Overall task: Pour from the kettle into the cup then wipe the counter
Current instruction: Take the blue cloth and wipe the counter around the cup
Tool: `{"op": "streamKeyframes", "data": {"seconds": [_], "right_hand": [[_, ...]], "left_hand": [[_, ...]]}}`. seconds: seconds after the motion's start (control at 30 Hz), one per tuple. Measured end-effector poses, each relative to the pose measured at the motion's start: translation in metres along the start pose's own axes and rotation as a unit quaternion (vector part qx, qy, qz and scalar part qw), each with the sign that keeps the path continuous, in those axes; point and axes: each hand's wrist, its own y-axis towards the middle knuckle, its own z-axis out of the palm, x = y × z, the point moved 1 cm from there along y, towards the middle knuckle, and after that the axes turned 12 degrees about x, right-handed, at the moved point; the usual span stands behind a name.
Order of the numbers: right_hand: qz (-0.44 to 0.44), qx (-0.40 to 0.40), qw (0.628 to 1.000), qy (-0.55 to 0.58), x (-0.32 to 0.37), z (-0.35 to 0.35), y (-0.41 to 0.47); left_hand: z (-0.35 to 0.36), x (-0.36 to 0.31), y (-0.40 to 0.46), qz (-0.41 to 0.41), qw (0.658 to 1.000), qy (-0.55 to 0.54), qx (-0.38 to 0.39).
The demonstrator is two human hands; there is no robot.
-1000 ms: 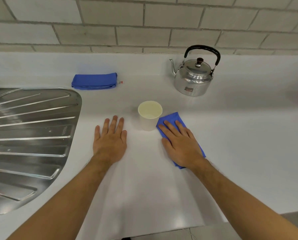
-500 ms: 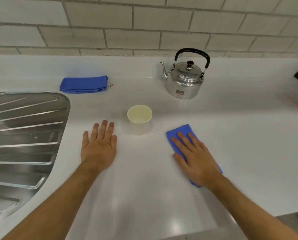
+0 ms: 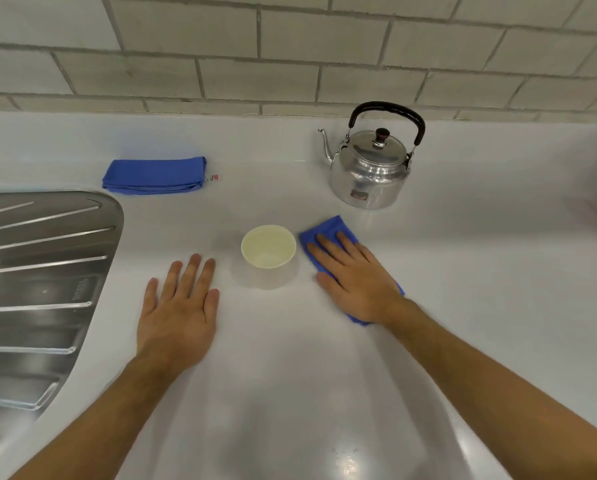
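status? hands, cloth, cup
Left hand flat on counter, empty. Right hand pressing blue cloth flat. Cup upright beside cloth; kettle parked behind.

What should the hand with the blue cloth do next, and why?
Probably slide the blue cloth sideways, away from the cup. The right hand presses it flat on the counter right beside the cup, so pushing closer might knock it. The left hand just rests flat.
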Motion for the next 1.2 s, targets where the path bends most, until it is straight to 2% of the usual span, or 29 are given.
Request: {"op": "streamKeyframes", "data": {"seconds": [0.07, 0.1, 0.2, 0.3, 0.4, 0.47, 0.53, 0.6, 0.67, 0.77, 0.93, 1.07, 1.2], "right_hand": [[-0.071, 0.024, 0.997, -0.004, -0.024, 0.002, -0.020], [-0.063, 0.018, 0.998, -0.004, -0.041, 0.002, -0.026], [0.088, -0.026, 0.996, 0.017, -0.084, -0.002, -0.023], [0.263, -0.041, 0.962, 0.069, -0.084, -0.005, 0.008], [0.331, -0.034, 0.936, 0.111, -0.060, -0.009, 0.031], [0.283, -0.016, 0.956, 0.078, -0.049, -0.008, 0.024], [0.186, -0.010, 0.982, 0.044, -0.045, -0.001, -0.003], [0.124, -0.002, 0.991, 0.042, -0.047, 0.008, -0.038], [0.134, -0.003, 0.990, 0.049, -0.050, 0.019, -0.076], [0.213, -0.020, 0.975, 0.065, -0.037, 0.035, -0.125], [0.299, -0.020, 0.953, 0.055, 0.024, 0.052, -0.160], [0.295, -0.024, 0.953, 0.056, 0.085, 0.053, -0.150], [0.223, -0.030, 0.971, 0.082, 0.155, 0.054, -0.119]], "left_hand": [[0.000, 0.000, -0.001, -0.001, 1.000, 0.002, -0.001], [-0.001, 0.000, -0.002, 0.000, 1.000, 0.000, -0.002], [-0.002, -0.002, -0.003, -0.001, 1.000, -0.003, -0.002], [-0.002, -0.003, -0.003, -0.004, 1.000, 0.001, -0.002], [-0.003, -0.002, -0.003, -0.005, 1.000, 0.004, 0.001], [-0.004, -0.002, -0.003, -0.003, 1.000, 0.004, 0.004], [-0.005, -0.002, -0.002, -0.001, 1.000, 0.001, 0.011], [-0.005, -0.001, -0.002, -0.001, 1.000, 0.000, 0.017], [-0.005, -0.001, -0.002, 0.000, 1.000, 0.004, 0.023], [-0.005, -0.001, -0.002, 0.000, 1.000, 0.003, 0.027], [-0.004, -0.002, -0.001, 0.006, 0.999, -0.002, 0.034], [-0.010, 0.000, -0.002, 0.026, 0.998, -0.029, 0.045], [-0.024, 0.009, -0.012, 0.075, 0.984, -0.161, 0.025]]}}
